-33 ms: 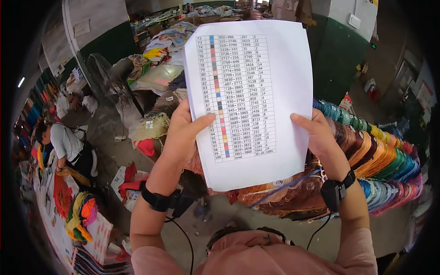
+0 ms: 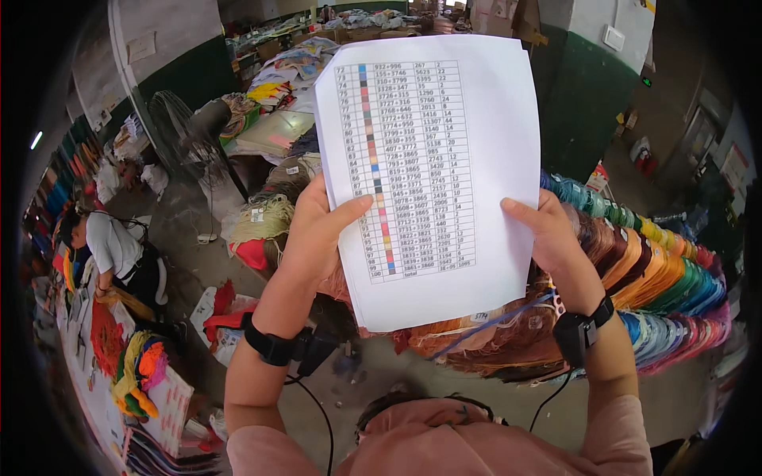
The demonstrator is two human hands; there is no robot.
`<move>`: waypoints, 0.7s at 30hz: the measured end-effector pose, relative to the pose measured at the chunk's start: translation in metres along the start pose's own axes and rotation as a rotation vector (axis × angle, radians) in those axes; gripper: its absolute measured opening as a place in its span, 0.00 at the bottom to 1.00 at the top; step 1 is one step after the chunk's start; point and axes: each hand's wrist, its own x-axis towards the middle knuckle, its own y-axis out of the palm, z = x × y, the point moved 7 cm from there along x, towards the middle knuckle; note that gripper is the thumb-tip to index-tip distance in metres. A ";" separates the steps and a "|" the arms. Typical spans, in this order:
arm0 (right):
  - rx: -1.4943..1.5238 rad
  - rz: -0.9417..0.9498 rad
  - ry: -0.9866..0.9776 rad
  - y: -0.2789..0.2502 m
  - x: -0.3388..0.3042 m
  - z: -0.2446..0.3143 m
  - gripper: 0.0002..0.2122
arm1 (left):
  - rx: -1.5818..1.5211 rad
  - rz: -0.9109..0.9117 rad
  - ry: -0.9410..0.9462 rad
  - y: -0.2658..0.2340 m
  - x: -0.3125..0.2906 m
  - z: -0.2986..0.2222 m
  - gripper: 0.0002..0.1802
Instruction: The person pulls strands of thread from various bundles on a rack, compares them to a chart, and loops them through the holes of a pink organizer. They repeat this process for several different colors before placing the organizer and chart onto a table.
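Note:
A small stack of white paper sheets [image 2: 496, 143] is held up in front of me, its top page printed with a table that has a narrow column of coloured squares. My left hand [image 2: 321, 226] grips the stack's left edge, thumb on the front and the other fingers hidden behind. On the opposite edge, my right hand [image 2: 548, 230] pinches the paper the same way. Beyond and below the sheets lie rows of coloured thread skeins [image 2: 635, 262], partly covered by the paper. Black straps with small boxes sit on both wrists.
Pale yarn bundles [image 2: 266, 218] lie left of my left forearm. A dark standing fan [image 2: 186, 131] is farther back. At the far left a person [image 2: 115, 246] bends over a table with bright yarn [image 2: 143, 373]. A green and white pillar [image 2: 571, 103] rises behind the skeins.
The paper stack has shifted very slightly to the left. Both hands keep the same hold on it.

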 end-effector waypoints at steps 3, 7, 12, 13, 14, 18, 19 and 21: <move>-0.050 -0.039 -0.036 -0.005 -0.005 0.001 0.10 | -0.032 -0.007 -0.036 0.002 0.003 0.006 0.19; -0.031 -0.053 -0.009 -0.011 -0.013 0.005 0.11 | -0.052 -0.008 -0.070 0.011 0.007 0.015 0.16; -0.026 -0.056 -0.002 -0.023 -0.018 0.007 0.10 | -0.018 -0.002 -0.110 0.020 0.009 0.028 0.15; -0.025 -0.059 -0.002 -0.024 -0.018 0.007 0.10 | -0.021 -0.004 -0.100 0.020 0.011 0.030 0.15; -0.024 -0.060 -0.003 -0.025 -0.018 0.007 0.10 | -0.024 -0.007 -0.089 0.021 0.011 0.030 0.15; -0.002 -0.057 0.006 -0.023 -0.021 0.007 0.10 | 0.010 0.005 -0.105 0.023 0.011 0.028 0.15; 0.007 -0.052 0.008 -0.022 -0.021 0.006 0.10 | 0.028 0.004 -0.102 0.024 0.012 0.028 0.15; 0.016 -0.045 0.010 -0.022 -0.021 0.006 0.10 | 0.046 0.002 -0.097 0.024 0.012 0.028 0.15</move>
